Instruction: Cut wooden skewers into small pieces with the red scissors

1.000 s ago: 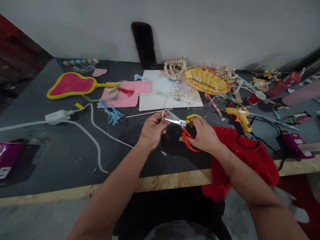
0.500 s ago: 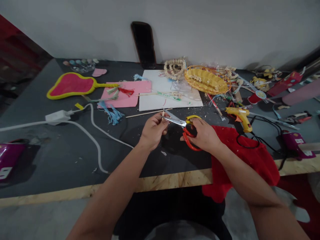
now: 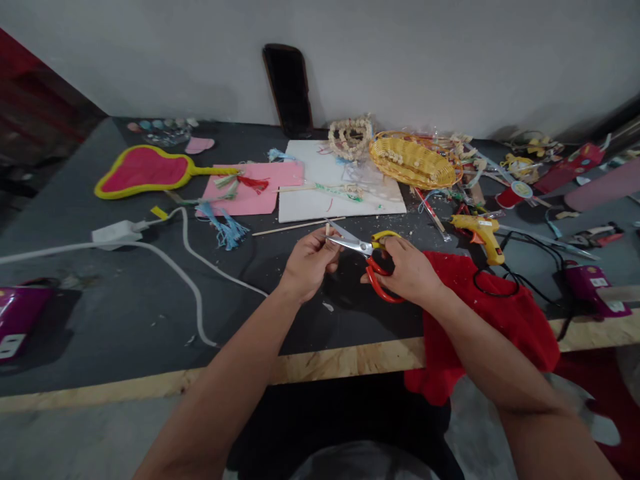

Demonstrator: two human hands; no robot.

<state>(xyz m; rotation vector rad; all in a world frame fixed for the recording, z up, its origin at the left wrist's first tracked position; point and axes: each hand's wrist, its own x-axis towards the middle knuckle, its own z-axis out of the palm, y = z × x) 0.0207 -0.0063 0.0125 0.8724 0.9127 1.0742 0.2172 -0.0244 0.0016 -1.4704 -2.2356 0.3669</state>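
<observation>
Metal-bladed scissors with yellow and red handles (image 3: 364, 248) are being held with blades parted above the dark grey tabletop (image 3: 250, 267), gripped by the right hand (image 3: 407, 267). At the blade tips, a small pale strip (image 3: 327, 229) is being pinched by the left hand (image 3: 310, 262), at nine o'clock. A yellow woven oval basket (image 3: 420, 162) is resting at one o'clock, a yellow glue gun (image 3: 480, 235) is lying at three, and a red fabric cloth (image 3: 485, 313) is hanging over the edge at four.
</observation>
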